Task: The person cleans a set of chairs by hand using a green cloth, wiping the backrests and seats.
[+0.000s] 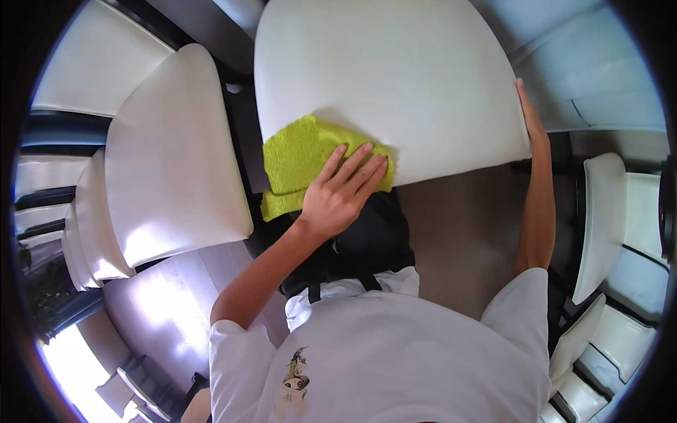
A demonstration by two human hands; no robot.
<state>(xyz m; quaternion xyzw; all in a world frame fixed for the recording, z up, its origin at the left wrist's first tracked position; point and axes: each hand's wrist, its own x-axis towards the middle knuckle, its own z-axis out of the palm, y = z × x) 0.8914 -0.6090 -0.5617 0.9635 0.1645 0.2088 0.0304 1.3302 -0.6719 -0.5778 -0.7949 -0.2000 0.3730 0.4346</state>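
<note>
A broad white padded chair cushion (391, 79) with a smooth, leather-like cover fills the upper middle; whether it is a seat or a backrest is unclear. On its near left corner lies a yellow-green cloth (291, 156), partly folded and hanging over the edge. My left hand (338, 198) presses on this cloth, fingers extended and fairly close together. At the cushion's right edge, my right hand (531, 119) holds the side, with some of its fingers hidden.
To the left stands a row of white padded chairs (174, 158) with dark frames. More white chairs (603, 222) line the right side. Brown wood-look floor (455, 227) shows below the cushion. Bright light enters through an opening (79, 370) at lower left.
</note>
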